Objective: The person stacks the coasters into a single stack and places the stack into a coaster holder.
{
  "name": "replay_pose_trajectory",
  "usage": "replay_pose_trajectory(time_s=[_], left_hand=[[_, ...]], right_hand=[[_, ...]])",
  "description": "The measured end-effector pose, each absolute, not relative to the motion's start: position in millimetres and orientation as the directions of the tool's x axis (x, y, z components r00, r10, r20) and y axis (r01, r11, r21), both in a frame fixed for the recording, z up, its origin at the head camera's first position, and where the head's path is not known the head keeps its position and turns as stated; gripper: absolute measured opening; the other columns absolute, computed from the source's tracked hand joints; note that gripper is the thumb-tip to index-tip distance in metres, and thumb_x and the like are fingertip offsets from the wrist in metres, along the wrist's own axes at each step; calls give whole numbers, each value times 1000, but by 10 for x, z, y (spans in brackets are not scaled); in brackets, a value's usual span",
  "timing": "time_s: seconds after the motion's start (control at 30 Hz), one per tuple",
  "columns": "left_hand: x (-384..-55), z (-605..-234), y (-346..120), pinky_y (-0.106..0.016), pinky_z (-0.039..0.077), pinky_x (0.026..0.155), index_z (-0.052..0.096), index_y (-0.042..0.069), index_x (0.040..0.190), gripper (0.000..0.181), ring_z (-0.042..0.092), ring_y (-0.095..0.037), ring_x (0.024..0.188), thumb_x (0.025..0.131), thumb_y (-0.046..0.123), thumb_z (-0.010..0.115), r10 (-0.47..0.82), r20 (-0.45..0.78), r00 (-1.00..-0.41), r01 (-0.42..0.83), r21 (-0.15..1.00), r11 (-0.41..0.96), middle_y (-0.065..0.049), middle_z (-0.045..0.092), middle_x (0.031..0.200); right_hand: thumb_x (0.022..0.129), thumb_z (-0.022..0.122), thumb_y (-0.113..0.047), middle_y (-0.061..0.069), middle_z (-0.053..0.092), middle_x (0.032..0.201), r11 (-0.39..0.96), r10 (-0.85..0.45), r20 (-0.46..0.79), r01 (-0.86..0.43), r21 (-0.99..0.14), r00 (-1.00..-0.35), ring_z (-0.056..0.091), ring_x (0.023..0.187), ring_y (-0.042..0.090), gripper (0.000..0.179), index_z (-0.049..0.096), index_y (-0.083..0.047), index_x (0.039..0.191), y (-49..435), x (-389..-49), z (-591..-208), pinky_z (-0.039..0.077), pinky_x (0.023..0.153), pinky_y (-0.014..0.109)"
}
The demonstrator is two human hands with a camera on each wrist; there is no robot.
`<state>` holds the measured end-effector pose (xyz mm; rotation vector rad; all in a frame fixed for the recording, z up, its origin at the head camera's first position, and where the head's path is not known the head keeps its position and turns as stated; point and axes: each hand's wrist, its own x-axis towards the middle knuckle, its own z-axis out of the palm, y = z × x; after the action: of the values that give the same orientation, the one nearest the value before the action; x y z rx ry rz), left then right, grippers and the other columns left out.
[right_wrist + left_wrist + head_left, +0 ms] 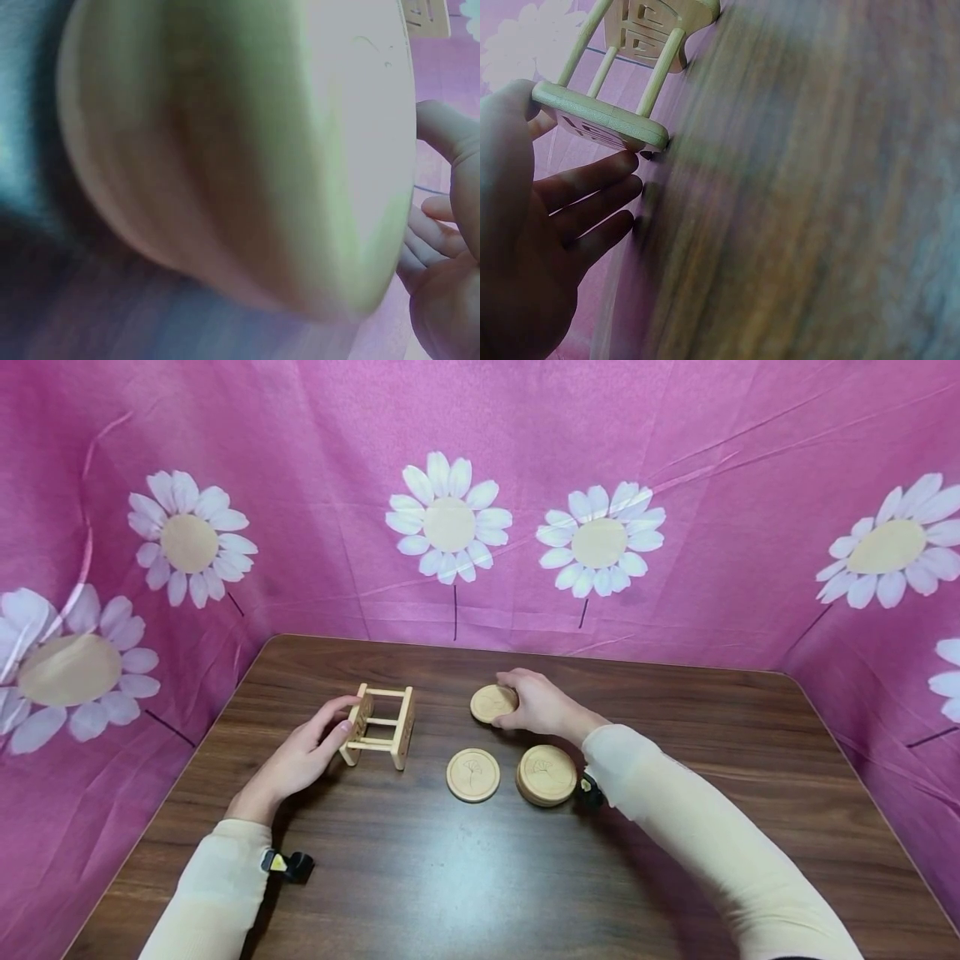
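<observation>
My left hand (303, 756) is at the left of a small pale wooden coaster rack (407, 727), thumb and index finger gripping its near side panel. The rack has two cut-out side panels joined by round rods; one panel (600, 120) shows close up in the left wrist view. Farther back, my right hand (543, 703) grips the right edge of a round wooden coaster (491, 703) between thumb and fingers. In the right wrist view a large blurred coaster stack (225, 187) hides most of what this hand (446, 247) holds.
A single coaster (472, 775) with an engraved plant lies mid-table. To its right is a stack of coasters (546, 772), just below my right wrist. The brown wooden table (420, 893) ends at a pink flowered cloth (315, 527) behind and at the sides.
</observation>
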<state>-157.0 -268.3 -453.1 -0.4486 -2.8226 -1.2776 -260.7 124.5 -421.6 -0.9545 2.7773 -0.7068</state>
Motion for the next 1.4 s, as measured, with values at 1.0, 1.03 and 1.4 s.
replay_pose_trajectory(time_s=[1.0, 1.03, 1.4], left_hand=[[-1557, -4516, -2672, -64, 45, 112, 46, 18, 159, 43, 65, -39, 128, 117, 22, 47, 251, 123, -960, 259, 733, 629, -25, 69, 138], [-1557, -4512, -2670, -64, 45, 112, 46, 18, 159, 43, 65, -40, 128, 117, 22, 47, 252, 124, -960, 260, 734, 628, -25, 69, 138], [-1555, -4502, -2670, -64, 44, 112, 46, 19, 160, 43, 64, -41, 130, 117, 23, 46, 252, 120, -960, 257, 730, 633, -25, 69, 139]], right_hand=[[85, 91, -20, 22, 64, 148, 621, -516, 188, -516, -590, -836, 60, 139, 41, 74, 61, 3, 149, 1879, -1969, -4004, 47, 117, 59], [85, 92, -19, 21, 64, 147, 617, -513, 195, -517, -594, -836, 61, 138, 40, 73, 61, 3, 148, 1900, -1936, -4003, 47, 117, 59], [80, 95, -13, 15, 70, 138, 600, -489, 287, -557, -574, -823, 68, 128, 35, 73, 64, 2, 144, 2052, -1623, -4125, 52, 109, 55]])
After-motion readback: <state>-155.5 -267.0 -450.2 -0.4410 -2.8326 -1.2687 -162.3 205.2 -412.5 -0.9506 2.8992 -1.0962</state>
